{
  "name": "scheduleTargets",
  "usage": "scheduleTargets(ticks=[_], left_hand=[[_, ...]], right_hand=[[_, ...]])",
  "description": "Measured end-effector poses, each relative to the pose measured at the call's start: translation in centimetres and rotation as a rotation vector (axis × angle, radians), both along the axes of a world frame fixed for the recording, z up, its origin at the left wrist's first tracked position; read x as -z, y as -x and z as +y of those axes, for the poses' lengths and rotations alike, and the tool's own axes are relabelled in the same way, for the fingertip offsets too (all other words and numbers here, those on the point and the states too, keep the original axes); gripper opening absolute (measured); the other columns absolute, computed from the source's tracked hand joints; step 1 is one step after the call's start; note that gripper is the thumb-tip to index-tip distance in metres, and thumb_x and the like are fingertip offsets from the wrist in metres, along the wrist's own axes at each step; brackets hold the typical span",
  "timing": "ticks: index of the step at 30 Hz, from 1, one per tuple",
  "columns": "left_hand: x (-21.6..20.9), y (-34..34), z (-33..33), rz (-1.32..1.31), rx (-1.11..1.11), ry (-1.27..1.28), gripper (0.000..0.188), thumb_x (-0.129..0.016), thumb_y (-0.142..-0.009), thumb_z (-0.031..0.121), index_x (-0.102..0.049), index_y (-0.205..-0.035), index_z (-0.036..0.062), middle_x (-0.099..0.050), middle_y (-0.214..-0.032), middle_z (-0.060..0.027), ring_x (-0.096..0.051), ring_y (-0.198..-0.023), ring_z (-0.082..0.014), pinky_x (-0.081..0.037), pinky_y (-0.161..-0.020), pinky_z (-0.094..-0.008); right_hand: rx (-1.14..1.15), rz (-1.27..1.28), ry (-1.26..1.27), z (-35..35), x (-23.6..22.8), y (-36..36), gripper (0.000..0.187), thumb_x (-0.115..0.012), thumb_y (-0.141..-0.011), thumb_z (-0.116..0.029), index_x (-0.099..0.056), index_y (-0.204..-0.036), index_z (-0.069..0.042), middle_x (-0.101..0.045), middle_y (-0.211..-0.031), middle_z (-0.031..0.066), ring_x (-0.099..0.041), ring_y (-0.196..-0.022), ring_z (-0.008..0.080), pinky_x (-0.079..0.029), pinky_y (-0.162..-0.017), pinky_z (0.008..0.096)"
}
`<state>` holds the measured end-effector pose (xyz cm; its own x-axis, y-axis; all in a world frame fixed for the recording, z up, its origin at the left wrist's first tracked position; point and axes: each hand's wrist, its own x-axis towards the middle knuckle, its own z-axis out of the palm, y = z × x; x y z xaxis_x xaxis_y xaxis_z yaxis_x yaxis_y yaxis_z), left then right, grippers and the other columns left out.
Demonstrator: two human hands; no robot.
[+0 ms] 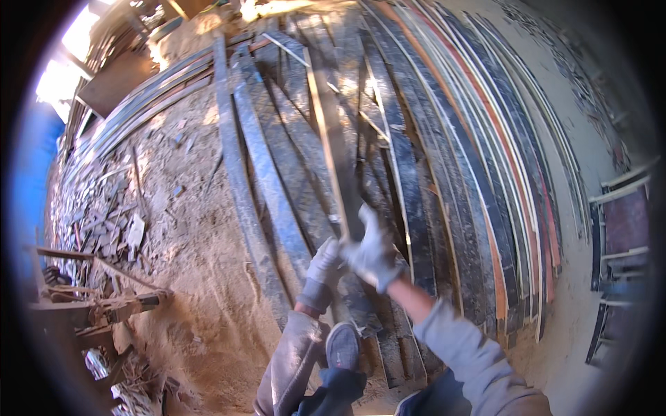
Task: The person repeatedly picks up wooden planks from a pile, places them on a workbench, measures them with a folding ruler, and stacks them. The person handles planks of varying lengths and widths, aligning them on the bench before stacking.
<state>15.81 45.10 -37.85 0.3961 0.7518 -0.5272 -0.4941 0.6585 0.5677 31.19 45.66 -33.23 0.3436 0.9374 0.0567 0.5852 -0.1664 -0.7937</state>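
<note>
A long narrow wooden board (329, 132) with a pale edge and a dark face reaches away from me over a spread of dark planks. My left hand (324, 272), in a pale glove, is closed at the board's near end. Close beside it my right hand (374, 255), gloved too, grips the board with its thumb pointing up along the dark face. Slight blur softens the fingers, and parts of them are hidden behind the board. Beneath and around lie long dark planks (409, 201), several overlapping at angles. A bluish plank (267, 156) lies left of the board.
Long strips (496, 139), some reddish, lie side by side at the right. Broken scraps (111, 222) litter the sandy ground at the left. A rough wooden frame (97, 305) stands lower left, and dark framed panels (624, 229) at far right. My shoe (343, 347) is close below my hands.
</note>
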Motion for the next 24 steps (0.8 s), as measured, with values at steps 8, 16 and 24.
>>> scheduleTargets(ticks=[8,16,24], left_hand=[[2.2,-1.0,-6.4,0.214,0.093,0.023,0.038,-0.077,-0.086,0.006,-0.068,-0.122,-0.0027,-0.07,-0.087,-0.0077,-0.069,-0.071,-0.0203,-0.059,-0.067,-0.0354],[1.0,8.9,-8.6,0.844,-0.107,-0.181,0.05,-0.075,-0.077,0.007,-0.067,-0.126,-0.0036,-0.069,-0.09,-0.0059,-0.063,-0.067,-0.0144,-0.05,-0.059,-0.0282],[1.1,15.9,-12.6,1.345,-0.207,-0.031,0.044,-0.077,-0.082,0.008,-0.065,-0.122,-0.0033,-0.066,-0.086,-0.0056,-0.062,-0.073,-0.0167,-0.049,-0.068,-0.0316]], right_hand=[[0.188,-0.842,0.452,-11.1,6.5,-8.8,0.128,-0.07,-0.083,-0.083,-0.017,-0.171,-0.007,-0.061,-0.145,0.0253,-0.068,-0.117,0.042,-0.052,-0.103,0.0546],[0.191,0.878,0.193,-14.9,4.8,-16.9,0.067,-0.084,-0.083,-0.038,-0.063,-0.129,0.006,-0.072,-0.092,0.0125,-0.069,-0.081,0.0253,-0.057,-0.074,0.0376],[0.316,0.023,0.119,-21.1,4.3,-21.2,0.082,-0.091,-0.075,-0.031,-0.058,-0.143,0.003,-0.078,-0.113,0.0195,-0.075,-0.102,0.0307,-0.06,-0.093,0.0451]])
